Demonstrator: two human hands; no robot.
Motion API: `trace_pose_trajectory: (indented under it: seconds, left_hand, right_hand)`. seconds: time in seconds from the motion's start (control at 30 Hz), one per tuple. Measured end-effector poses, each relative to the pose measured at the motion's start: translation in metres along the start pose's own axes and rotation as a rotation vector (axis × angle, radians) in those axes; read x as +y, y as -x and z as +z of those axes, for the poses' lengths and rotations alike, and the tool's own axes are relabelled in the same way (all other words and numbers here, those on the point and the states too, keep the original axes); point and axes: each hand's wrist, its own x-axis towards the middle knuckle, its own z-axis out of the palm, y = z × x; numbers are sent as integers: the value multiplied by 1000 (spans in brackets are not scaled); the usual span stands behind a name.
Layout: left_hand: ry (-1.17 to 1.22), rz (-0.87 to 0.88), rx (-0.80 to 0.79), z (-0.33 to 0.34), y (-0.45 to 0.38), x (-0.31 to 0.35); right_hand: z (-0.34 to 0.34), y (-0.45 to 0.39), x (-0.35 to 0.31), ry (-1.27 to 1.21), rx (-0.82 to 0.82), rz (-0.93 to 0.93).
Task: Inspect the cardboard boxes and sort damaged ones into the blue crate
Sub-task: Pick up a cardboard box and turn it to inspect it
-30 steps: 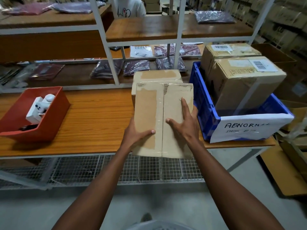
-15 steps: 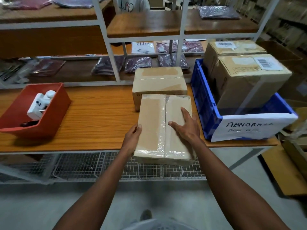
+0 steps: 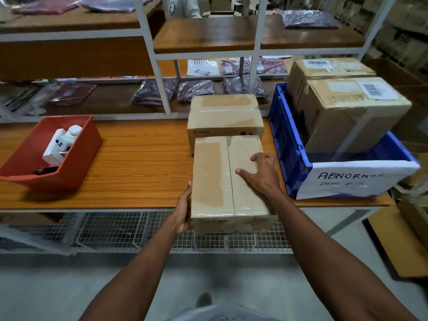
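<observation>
A taped cardboard box (image 3: 220, 179) lies flat at the table's front edge, partly overhanging it. My left hand (image 3: 184, 210) grips its near left corner from the side. My right hand (image 3: 260, 173) rests on its top, fingers curled over the right edge. Behind it stands a second cardboard box (image 3: 224, 119) marked PICO. The blue crate (image 3: 287, 144), with a white "ABNORMAL" paper on its front, sits to the right. It holds a large labelled box (image 3: 347, 112) and another box (image 3: 328, 68) behind that.
A red bin (image 3: 76, 156) with a white device stands on the wooden table (image 3: 139, 163) at left. White shelf uprights (image 3: 162, 72) rise behind, with bagged garments on the shelves. A wire mesh shelf (image 3: 115, 230) runs under the table. Flat cardboard lies on the floor at right.
The box was tilted up on its far edge and has come down flat on the table. My left hand slid from its face to its left side; my right fingers curled over the right edge.
</observation>
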Motion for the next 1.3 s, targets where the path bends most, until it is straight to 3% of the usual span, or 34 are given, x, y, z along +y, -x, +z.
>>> trace_pose_trajectory:
  seconds: [0.2,0.37,0.6,0.8,0.93,1.13,1.3]
  left_hand:
    - [6,44,41,-2,-23,-16]
    - [-158,96,13,31,14,12]
    - [-136,253,105,33,24,36]
    - [-163,283,75,47,33,45]
    - [-213,322,76,51,33,45]
    - [-306,360,45,59,30,41]
    - [-209,389,31,56,22,37]
  right_hand:
    - [-5,0,-5,184,-47,-12]
    - [-18,4,-18,309,-172,44]
    - [-36,0,-33,68,-284,69]
    - [-54,24,-64,-471,-454,143]
    - [-61,23,-64,-414,-511,82]
    - [-73,15,-67,-348,-386,59]
    - [-80,15,-60,-425,-431,64]
